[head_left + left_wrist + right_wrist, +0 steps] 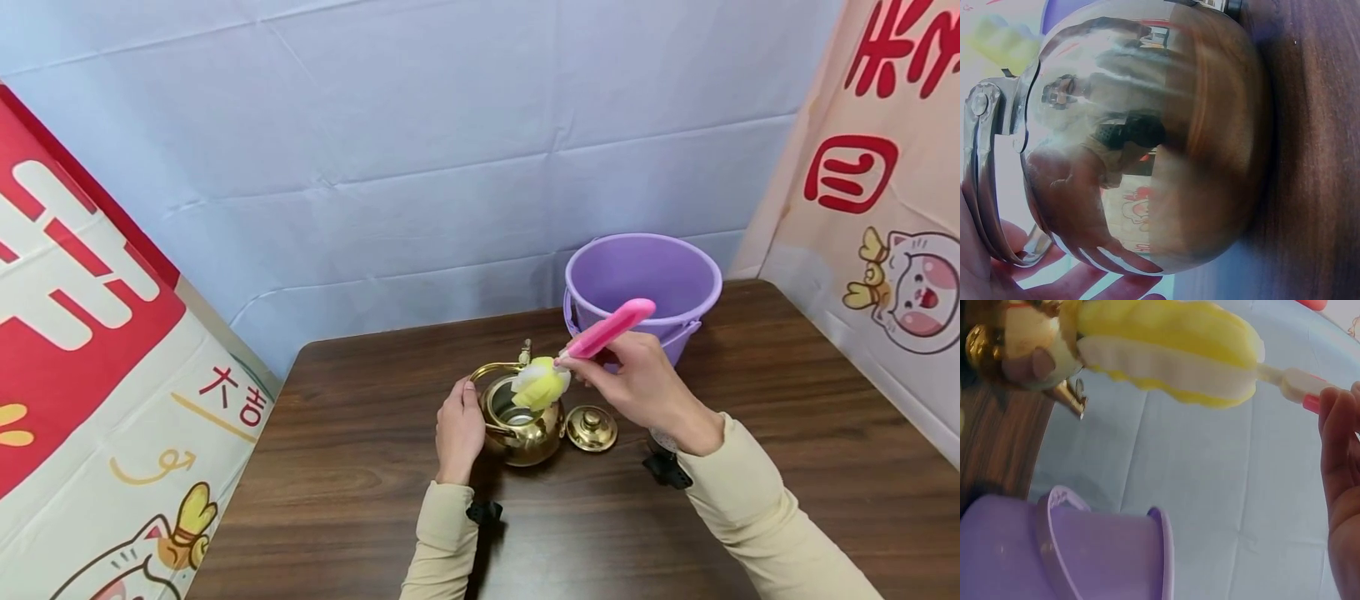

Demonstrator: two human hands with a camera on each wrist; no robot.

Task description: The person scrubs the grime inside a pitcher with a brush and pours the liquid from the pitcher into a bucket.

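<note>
A shiny gold-coloured teapot (528, 437) stands on the table with its top opening uncovered. My left hand (459, 427) holds it from the left side, the thumb by the folded-down handle (988, 181) and the fingers along the body. Between the fingers of my right hand (637, 379) is a sponge bottle brush (1172, 356) with a pink handle and a yellow-and-white head. The brush slants down, its head over the teapot's mouth; in the right wrist view its tip meets the rim area. Beside the teapot, on the right, lies its round knobbed lid (592, 428).
Behind my right hand a purple bucket (637, 250) stands at the table's back edge, its handle hanging down. The brown wooden table (337, 442) meets a pale blue cloth backdrop (390, 167). Printed banners hang on the left and right.
</note>
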